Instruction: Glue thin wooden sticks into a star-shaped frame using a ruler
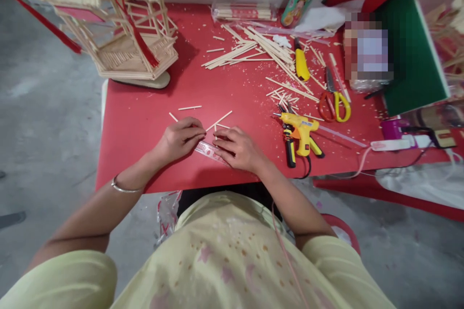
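My left hand (pixel 183 139) is closed, thumb and fingers pinched at the left end of a clear ruler (pixel 206 147). A thin wooden stick (pixel 173 117) sticks out behind its knuckles and seems to run under the fingers. Across the ruler, my right hand (pixel 237 148) has its fingers bent, the tips closed on a short upright-lying stick (pixel 215 130) at the ruler's edge. Just beyond the fingertips, a slanted stick (pixel 222 119) meets other short pieces on the red table (pixel 134 130). One loose stick (pixel 190 107) lies farther off.
Back left stands a stick-built pavilion model (pixel 134 53) with red tassels. Loose sticks (pixel 253 50) are heaped at the back. To the right lie a yellow glue gun (pixel 299 128) over black-and-yellow pliers (pixel 289 149), scissors (pixel 335 99), a yellow cutter (pixel 300 63) and a power strip (pixel 389 145).
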`<state>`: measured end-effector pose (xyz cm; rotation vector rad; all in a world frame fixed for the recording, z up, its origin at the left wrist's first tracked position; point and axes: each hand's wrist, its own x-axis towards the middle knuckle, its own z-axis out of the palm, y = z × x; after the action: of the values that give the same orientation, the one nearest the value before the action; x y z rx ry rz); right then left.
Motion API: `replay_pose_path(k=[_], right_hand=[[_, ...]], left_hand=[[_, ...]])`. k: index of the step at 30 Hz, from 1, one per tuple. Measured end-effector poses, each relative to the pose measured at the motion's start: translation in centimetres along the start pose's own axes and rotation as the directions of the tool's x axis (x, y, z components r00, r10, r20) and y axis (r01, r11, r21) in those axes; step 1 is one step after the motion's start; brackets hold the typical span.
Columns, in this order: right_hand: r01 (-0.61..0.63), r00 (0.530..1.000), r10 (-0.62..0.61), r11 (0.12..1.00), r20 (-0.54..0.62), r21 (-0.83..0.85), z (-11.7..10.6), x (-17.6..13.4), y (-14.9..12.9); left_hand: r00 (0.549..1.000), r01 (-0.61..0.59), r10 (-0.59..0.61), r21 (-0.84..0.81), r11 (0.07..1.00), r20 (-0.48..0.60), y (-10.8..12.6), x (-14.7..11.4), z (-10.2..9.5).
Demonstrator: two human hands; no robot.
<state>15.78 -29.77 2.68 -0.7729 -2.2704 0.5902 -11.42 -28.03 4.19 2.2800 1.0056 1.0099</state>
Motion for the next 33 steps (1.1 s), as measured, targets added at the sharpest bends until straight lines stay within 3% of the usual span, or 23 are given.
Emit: replay_pose_path(k=[8, 18, 28, 31, 33], right_hand=[[0.043, 0.999, -0.045, 0.998, -0.031, -0.055, -0.1, 0.2, -0.2], [0.040, 0.999, -0.041, 0.998, -0.011, -0.057, -0.3, 0.3, -0.1], [0.075, 0.997, -0.075, 0.988, -0.002, -0.132, -0.4, 0.4, -0.5], [0.018, 1.000, -0.019, 0.974, -0.003, -0.228, -1.8, -0.5, -1.4], [-0.117, 0.988, 0.075, 0.932, -0.133, -0.343, -3.6, -1.9, -2.0]], left_hand=[[0.980, -0.133, 0.115, 0.108, 0.985, 0.162, -1.4, 0.8, 1.1], [0.966, -0.221, 0.179, 0.237, 0.946, 0.185, -1.7, 0.8, 1.2], [0.965, -0.226, 0.183, 0.237, 0.945, 0.189, -1.7, 0.7, 1.3], [0.966, -0.228, 0.187, 0.246, 0.942, 0.179, -1.5, 0.9, 1.4], [0.969, -0.211, 0.169, 0.243, 0.947, 0.180, -1.3, 1.0, 1.5]])
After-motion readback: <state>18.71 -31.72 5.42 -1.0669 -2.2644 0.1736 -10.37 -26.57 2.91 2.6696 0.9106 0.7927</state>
